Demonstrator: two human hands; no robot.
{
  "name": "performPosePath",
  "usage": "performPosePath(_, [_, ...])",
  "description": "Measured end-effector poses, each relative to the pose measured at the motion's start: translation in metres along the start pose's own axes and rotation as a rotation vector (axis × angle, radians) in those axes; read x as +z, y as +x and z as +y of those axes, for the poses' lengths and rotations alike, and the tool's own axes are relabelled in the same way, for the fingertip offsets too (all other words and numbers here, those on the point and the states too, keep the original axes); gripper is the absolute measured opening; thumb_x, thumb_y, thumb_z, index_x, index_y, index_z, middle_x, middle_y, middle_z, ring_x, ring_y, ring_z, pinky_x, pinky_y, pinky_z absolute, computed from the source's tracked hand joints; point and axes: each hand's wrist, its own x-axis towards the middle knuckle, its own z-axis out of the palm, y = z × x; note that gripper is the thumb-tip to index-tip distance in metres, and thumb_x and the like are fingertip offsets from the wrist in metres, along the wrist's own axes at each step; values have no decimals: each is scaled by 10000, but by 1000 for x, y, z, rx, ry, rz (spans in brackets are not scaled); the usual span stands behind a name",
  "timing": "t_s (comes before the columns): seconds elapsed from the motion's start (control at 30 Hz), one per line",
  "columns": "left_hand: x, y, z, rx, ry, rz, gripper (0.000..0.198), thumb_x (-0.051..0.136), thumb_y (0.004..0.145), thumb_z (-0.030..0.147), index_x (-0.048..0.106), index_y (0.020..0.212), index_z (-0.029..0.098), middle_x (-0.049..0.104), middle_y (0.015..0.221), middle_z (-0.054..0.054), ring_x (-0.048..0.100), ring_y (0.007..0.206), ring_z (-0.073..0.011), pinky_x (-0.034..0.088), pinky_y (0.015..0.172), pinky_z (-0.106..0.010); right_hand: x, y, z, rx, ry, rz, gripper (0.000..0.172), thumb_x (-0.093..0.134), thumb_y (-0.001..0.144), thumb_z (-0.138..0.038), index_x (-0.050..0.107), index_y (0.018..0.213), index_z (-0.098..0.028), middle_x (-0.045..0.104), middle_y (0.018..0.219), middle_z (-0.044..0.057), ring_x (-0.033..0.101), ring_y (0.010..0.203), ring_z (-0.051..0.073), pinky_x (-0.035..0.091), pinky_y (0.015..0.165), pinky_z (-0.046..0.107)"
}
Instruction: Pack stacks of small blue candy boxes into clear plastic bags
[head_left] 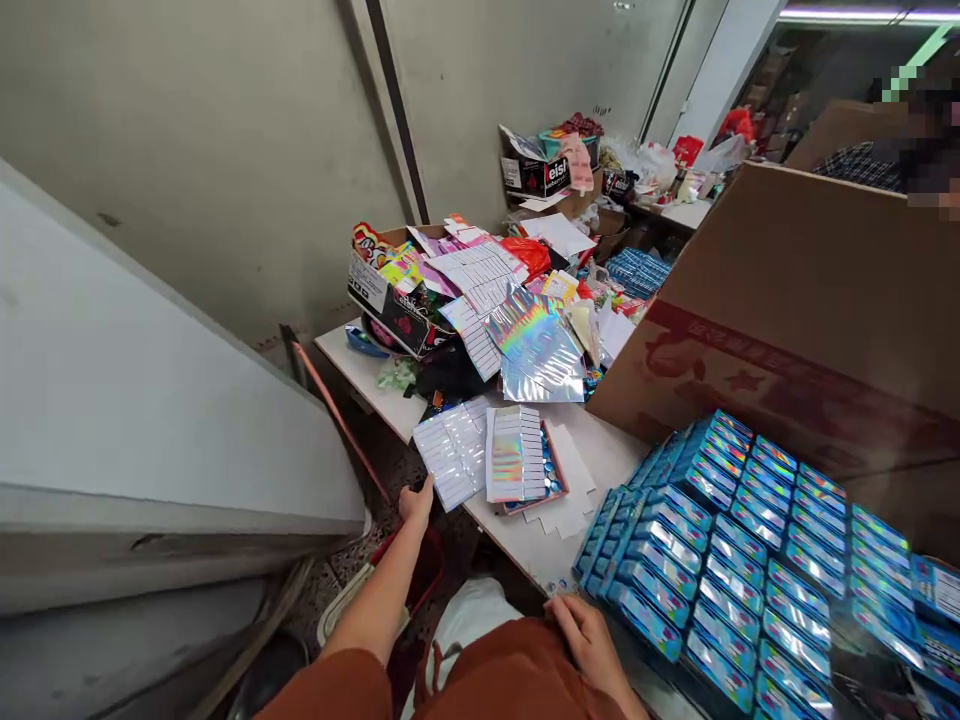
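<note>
My left hand (416, 502) is at the near left edge of the table, its fingers closed at the lower corner of a glossy label sheet (451, 452) printed in white strips. Beside that sheet, a holographic label sheet (514, 455) lies over a shallow red-rimmed box (556, 470) holding small shiny blue round pieces. My right hand (583, 632) is low by the table's front edge, close to a few small clear discs (559, 586). Its fingers are drawn together, and what they may hold is hidden. Stacked blue shiny packs (697, 560) stand just right of it.
A large cardboard carton (795, 300) rises behind the packs. Farther back on the table (615, 440) are a black printed box (397, 315), more holographic sheets (536, 340) and mixed packaging. A white panel (165, 370) borders the left side. Another person (862, 165) is partly visible at the far right.
</note>
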Motion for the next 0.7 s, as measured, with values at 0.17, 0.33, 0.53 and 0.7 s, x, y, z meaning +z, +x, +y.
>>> performPosePath(0.17, [21,23,27,12,13,-127,607,660,716,465,560,1173,78,667,1091,-201,645,1013,-325,520,831,-408,28,59,4,65,-105,104,429,388,910,-514,678,886,-198,690,914,69,618,890,222,440,814,305])
performPosePath(0.33, [18,21,39,221,18,-321,271,611,774,302,664,963,114,726,903,-115,689,828,-233,531,724,-306,44,120,28,105,-118,392,410,449,848,-481,645,1039,-174,672,1049,105,623,936,235,472,851,329])
performPosePath(0.53, [-13,6,63,581,102,-417,218,524,829,266,672,964,182,701,1015,-105,647,987,-238,474,847,-308,24,198,32,391,-454,557,495,343,893,-409,524,1236,-101,604,1200,155,568,1108,245,434,938,315])
performPosePath(0.7, [-75,0,95,841,368,-484,326,371,903,294,602,1104,182,717,905,-119,680,832,-259,466,722,-316,12,243,36,461,-500,535,460,407,894,-348,496,1266,-92,592,1191,167,550,1124,256,413,924,324])
